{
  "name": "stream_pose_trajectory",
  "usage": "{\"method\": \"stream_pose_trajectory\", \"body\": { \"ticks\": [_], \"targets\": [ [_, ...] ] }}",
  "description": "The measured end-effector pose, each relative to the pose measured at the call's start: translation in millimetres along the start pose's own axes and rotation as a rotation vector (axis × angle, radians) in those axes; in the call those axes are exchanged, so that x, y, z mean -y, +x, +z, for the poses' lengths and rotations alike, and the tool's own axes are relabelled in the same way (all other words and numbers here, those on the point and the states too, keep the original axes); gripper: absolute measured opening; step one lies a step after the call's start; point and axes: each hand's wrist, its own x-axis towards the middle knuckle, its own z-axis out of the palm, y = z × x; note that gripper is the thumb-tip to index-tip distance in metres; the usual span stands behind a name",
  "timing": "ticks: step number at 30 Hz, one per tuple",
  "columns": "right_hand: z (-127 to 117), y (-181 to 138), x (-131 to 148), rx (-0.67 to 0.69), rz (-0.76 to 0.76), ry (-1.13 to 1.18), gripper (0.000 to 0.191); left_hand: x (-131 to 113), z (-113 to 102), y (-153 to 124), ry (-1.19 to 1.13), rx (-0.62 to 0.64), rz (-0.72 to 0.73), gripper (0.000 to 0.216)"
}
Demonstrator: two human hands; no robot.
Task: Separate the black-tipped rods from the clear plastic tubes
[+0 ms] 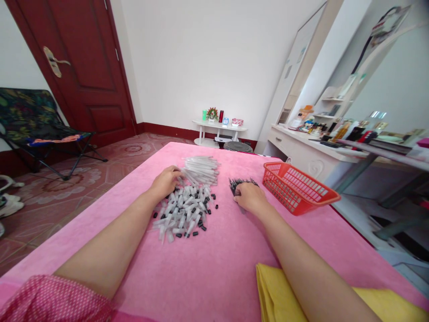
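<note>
My left hand [166, 181] rests knuckles-up on the pink cloth [217, 250], fingers curled down at the edge of a heap of clear plastic caps and small black pieces [184, 212]. Just beyond it lies a bundle of long clear tubes [203, 170]. My right hand [250, 197] is curled over the near end of a small pile of thin black parts [241, 182], fingertips pinched on them. What, if anything, the left fingers hold is hidden.
A red plastic basket [298, 188] stands to the right of my right hand, near the table's right edge. A yellow cloth [271, 290] lies at the front under my right forearm. Beyond the table are a folding chair [36, 120], a low white stand [217, 129] and a dressing table [318, 147].
</note>
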Motion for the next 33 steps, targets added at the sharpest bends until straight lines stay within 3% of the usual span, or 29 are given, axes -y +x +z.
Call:
{"method": "stream_pose_trajectory", "body": {
  "ticks": [6, 13, 16, 19, 22, 26, 33],
  "targets": [
    [1, -3, 10, 0.023, 0.018, -0.094, 0.030, 6, 1, -1, 0.022, 0.005, 0.045, 0.031],
    [2, -4, 14, 0.046, 0.032, -0.118, 0.026, 10, 1, 0, 0.032, 0.016, 0.160, 0.033],
    [-3, -4, 12, 0.049, 0.061, -0.087, 0.025, 5, -5, -2, 0.052, -0.038, 0.141, 0.031],
    [-11, -4, 11, -0.029, 0.085, 0.011, 0.023, -10, -14, -2, 0.081, -0.145, 0.134, 0.029],
    [-21, -7, 16, -0.104, -0.033, 0.255, 0.021, -32, -22, 0, 0.130, -0.146, 0.173, 0.030],
    [-30, -15, 29, -0.091, -0.284, 0.549, 0.016, -54, -25, 2, 0.198, -0.082, 0.203, 0.030],
    [-30, -15, 31, -0.119, -0.307, 0.569, 0.015, -64, -24, 3, 0.206, -0.057, 0.198, 0.031]
  ]
}}
